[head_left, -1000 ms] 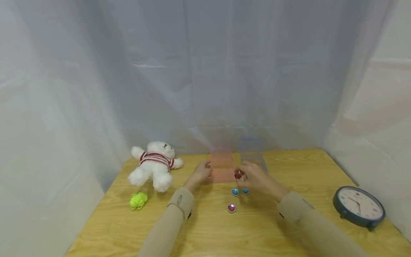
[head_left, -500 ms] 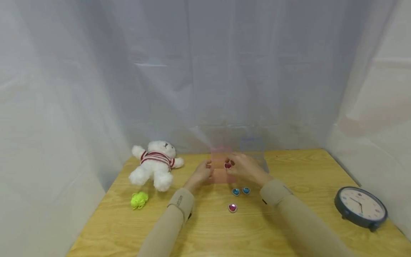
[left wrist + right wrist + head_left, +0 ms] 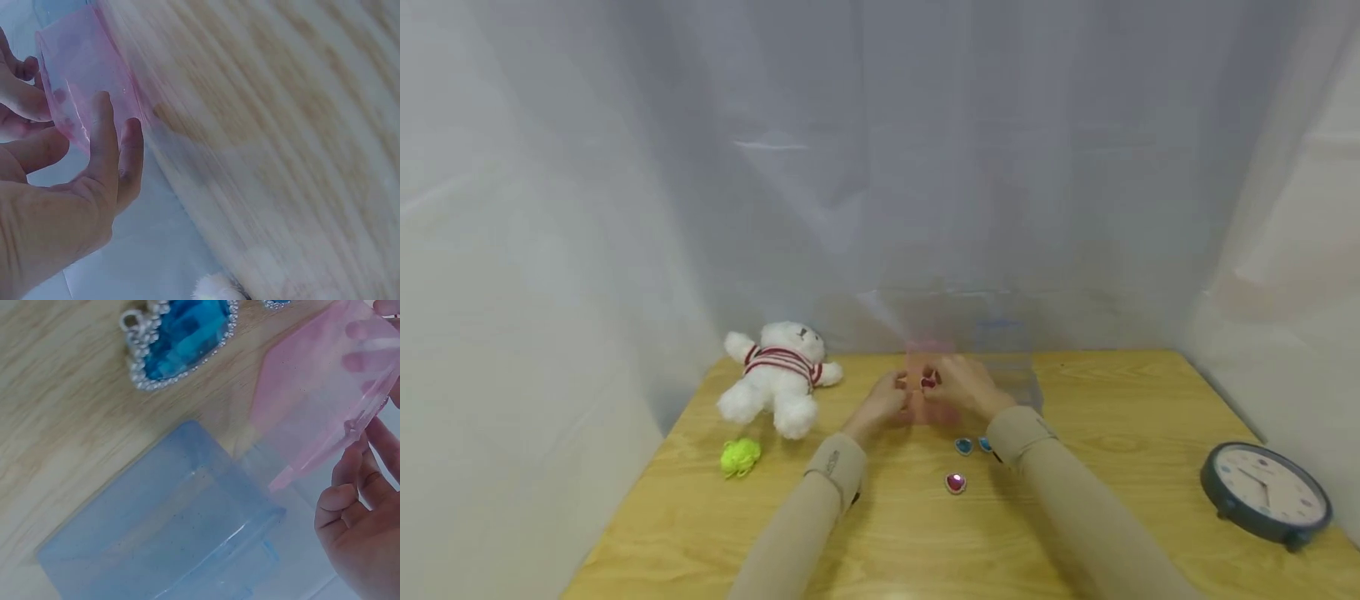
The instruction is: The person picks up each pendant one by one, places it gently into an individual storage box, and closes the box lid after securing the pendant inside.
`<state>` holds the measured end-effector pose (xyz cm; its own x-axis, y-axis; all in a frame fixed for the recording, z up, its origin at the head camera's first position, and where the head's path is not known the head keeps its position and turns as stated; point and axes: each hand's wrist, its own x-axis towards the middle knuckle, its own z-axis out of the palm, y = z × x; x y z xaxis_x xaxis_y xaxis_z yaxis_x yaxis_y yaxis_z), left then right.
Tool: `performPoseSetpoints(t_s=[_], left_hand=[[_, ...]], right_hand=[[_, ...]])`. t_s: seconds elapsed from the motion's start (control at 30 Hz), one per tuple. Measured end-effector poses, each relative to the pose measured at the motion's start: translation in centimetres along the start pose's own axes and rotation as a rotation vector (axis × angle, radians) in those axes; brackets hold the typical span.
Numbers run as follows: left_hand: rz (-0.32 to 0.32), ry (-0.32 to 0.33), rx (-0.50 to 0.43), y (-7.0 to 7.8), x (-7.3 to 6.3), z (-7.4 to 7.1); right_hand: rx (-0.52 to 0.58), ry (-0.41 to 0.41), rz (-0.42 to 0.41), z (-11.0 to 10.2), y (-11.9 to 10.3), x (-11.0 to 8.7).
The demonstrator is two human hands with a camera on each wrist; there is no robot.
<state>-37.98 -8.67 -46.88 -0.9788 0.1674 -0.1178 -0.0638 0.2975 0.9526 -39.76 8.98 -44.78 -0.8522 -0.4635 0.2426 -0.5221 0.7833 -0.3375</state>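
My left hand holds the left side of a clear pink plastic box, its lid standing up at the back. In the left wrist view, thumb and fingers lie about a lower corner of the box. Over the box my right hand pinches a red heart-shaped pendant with a silver beaded rim; the right wrist view mostly hides it behind fingers and pink plastic. Near my right sleeve lie two blue pendants, one partly covered by the cuff. A magenta pendant lies closer to me.
Right of the pink box stands a clear blue plastic box, lid raised. A white teddy bear in a striped sweater lies on the left, with a bright yellow-green yarn bundle before it. A round clock sits at the right.
My right hand has carried the red pendant leftward from in front of the blue box to the pink box. The left hand stays at the pink box. The view has shifted slightly.
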Motion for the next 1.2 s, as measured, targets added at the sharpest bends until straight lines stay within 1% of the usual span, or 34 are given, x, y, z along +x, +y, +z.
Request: performPoseSetpoints(t_s=[0.17, 0.33, 0.53, 0.7, 0.83, 0.97, 1.1, 1.2], left_hand=[[-0.01, -0.023, -0.001, 0.5, 0.2, 1.0], [-0.002, -0.022, -0.002, 1.0, 0.0, 1.5], [0.011, -0.02, 0.0, 0.8, -0.1, 1.6], [0.011, -0.018, 0.015, 0.6, -0.2, 1.4], [-0.001, -0.013, -0.01, 0.5, -0.3, 1.2], [-0.022, -0.007, -0.017, 0.5, -0.3, 1.0], [-0.042, 0.0, -0.039, 0.5, -0.2, 0.7], [-0.03, 0.005, -0.029, 0.4, 0.0, 0.4]], right_hand=[[-0.031, -0.01, 0.027, -0.1, 0.8, 0.0], [-0.052, -0.02, 0.049, 0.0, 1.1, 0.2], [-0.06, -0.046, 0.078, 0.3, 0.8, 0.5], [-0.06, -0.043, 0.093, 0.4, 0.4, 0.4], [-0.015, -0.032, 0.107, 0.2, 0.5, 0.2], [0.08, -0.009, 0.112, -0.5, 0.5, -0.4], [0.202, 0.043, 0.063, -1.7, 0.7, -1.3], [0.304, 0.072, 0.02, -2.7, 0.8, -2.3]])
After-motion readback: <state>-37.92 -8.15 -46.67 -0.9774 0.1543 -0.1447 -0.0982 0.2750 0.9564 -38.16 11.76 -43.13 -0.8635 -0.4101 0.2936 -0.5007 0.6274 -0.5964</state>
